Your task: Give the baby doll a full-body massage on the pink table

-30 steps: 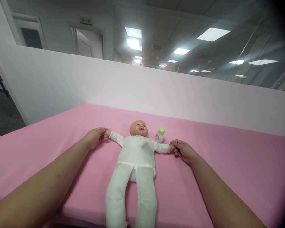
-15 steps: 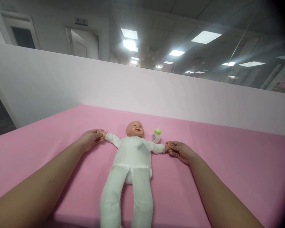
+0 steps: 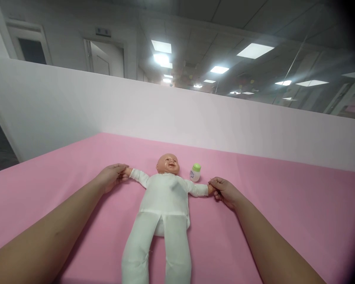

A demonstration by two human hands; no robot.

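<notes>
A baby doll (image 3: 165,195) with a bald plastic head and a white cloth body lies on its back, arms stretched out to both sides. My left hand (image 3: 114,176) is closed round the doll's hand on the left side of the view. On the other side, my right hand (image 3: 224,191) grips the doll's other hand between thumb and fingers. Both small plastic hands are partly hidden by my fingers. Beside the doll's head, apart from my right hand, stands a small clear bottle (image 3: 195,173) with a green cap and a printed label.
The doll and bottle rest on a pink padded surface (image 3: 85,157). A white low wall (image 3: 180,114) runs along its far edge, with glass above it on the right. A partly open door (image 3: 103,59) and ceiling lights show beyond.
Both hands keep hold of the doll's hands, and my right fingers have closed further round the one they hold. The whole scene sits slightly lower in view.
</notes>
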